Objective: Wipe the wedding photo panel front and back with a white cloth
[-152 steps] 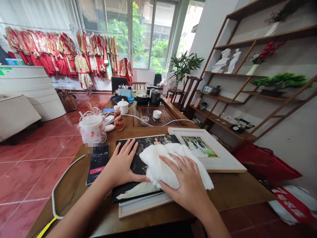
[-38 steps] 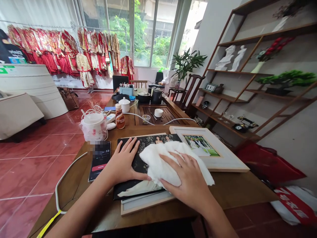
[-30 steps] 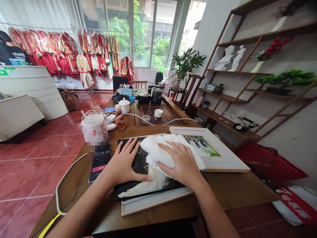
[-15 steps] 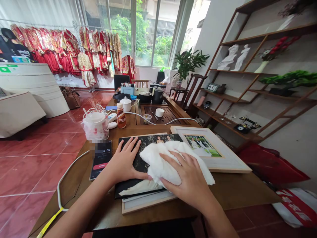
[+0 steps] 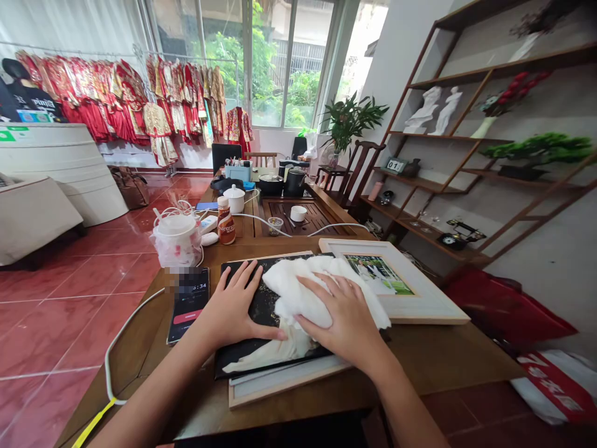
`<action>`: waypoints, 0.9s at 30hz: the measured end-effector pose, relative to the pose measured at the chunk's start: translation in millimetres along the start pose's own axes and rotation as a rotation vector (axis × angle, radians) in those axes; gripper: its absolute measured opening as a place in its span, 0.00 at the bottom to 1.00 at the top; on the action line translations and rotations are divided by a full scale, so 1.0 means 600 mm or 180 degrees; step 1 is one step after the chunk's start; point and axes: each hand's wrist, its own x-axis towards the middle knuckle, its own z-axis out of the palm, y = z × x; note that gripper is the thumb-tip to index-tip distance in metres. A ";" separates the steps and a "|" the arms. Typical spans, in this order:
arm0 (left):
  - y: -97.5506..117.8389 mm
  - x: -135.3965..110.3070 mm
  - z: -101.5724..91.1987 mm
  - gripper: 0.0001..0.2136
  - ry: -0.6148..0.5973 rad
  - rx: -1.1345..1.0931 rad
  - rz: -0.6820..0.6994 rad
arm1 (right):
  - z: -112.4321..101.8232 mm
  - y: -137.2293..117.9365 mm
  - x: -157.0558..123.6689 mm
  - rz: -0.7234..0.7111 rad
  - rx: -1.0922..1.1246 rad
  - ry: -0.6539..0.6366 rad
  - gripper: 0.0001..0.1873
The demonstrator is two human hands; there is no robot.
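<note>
Spreading its fingers wide, your left hand [image 5: 236, 311] lay on a black rectangular photo panel [image 5: 265, 311] over the brown wooden table [image 5: 424, 361]; your right hand's [image 5: 342, 314] loosely curved fingers held fluffy white cloth [image 5: 290, 283] there. Beyond hung red-and-gold fabric garments [image 5: 93, 93], near tall windows [image 5: 268, 68].

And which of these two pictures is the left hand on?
The dark picture, with a pale patch along its near edge. The green outdoor picture, in a pale wooden frame, lies farther right, apart from the left hand.
</note>
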 end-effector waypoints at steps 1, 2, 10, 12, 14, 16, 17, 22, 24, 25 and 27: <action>0.000 0.000 0.000 0.58 0.0007 0.0005 0.0003 | -0.003 -0.003 -0.010 -0.0031 -0.0003 -0.0014 0.31; 0.000 0.000 0.001 0.58 0.0021 0.0011 0.0012 | -0.005 -0.006 -0.019 -0.0053 -0.0009 -0.0028 0.32; 0.000 -0.001 0.002 0.57 0.0096 -0.0030 0.0101 | -0.005 -0.003 -0.018 0.0022 0.0065 -0.0042 0.31; -0.001 -0.001 0.004 0.57 0.0116 -0.0030 0.0098 | 0.001 0.003 -0.001 0.0054 0.0060 -0.0018 0.30; -0.003 -0.002 0.006 0.56 0.0136 -0.0012 0.0111 | 0.007 0.008 0.012 0.0078 0.0029 0.0013 0.30; -0.005 -0.003 0.008 0.56 0.0146 0.0008 0.0121 | 0.011 0.010 0.020 0.0093 -0.0010 0.0039 0.29; -0.006 -0.003 0.009 0.56 0.0155 0.0014 0.0120 | 0.012 0.010 0.020 0.0099 -0.0026 0.0054 0.29; -0.006 -0.002 0.007 0.57 0.0156 0.0002 0.0067 | 0.005 -0.006 -0.004 0.0046 -0.0055 0.0057 0.30; -0.005 0.000 0.005 0.57 0.0135 0.0006 0.0054 | -0.001 -0.013 -0.020 0.0011 -0.0064 0.0010 0.31; -0.005 0.001 0.005 0.56 0.0135 0.0014 0.0054 | -0.004 -0.016 -0.028 -0.0008 -0.0071 -0.0008 0.32; -0.005 0.002 0.004 0.54 0.0143 0.0037 0.0062 | -0.009 -0.018 -0.038 -0.0050 -0.0075 -0.0030 0.33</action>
